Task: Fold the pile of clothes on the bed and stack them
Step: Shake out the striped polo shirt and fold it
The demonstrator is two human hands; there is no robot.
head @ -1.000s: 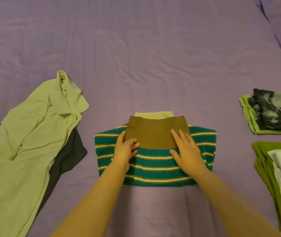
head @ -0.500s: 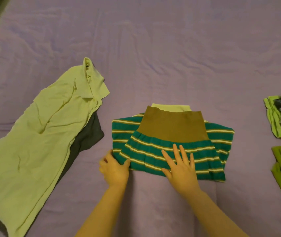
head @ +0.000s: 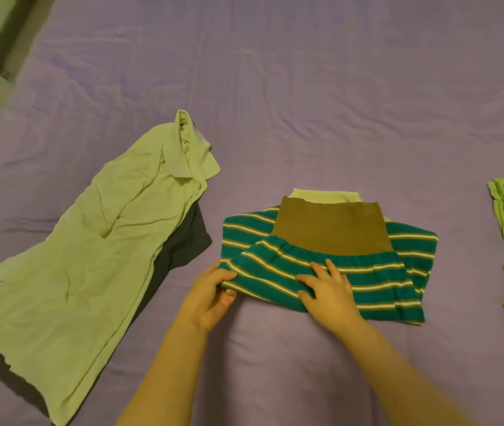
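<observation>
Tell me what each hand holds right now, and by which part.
The left hand has a grip on the striped sweater at its near left corner, thumb on top. The right hand only presses flat on its near edge, holding nothing.

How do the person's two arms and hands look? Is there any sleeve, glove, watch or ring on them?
Both forearms are bare up to the picture's lower edge; no sleeve shows. The left hand and the right hand wear no gloves. No watch, bracelet or ring is visible on either wrist or on the fingers that show.
</observation>
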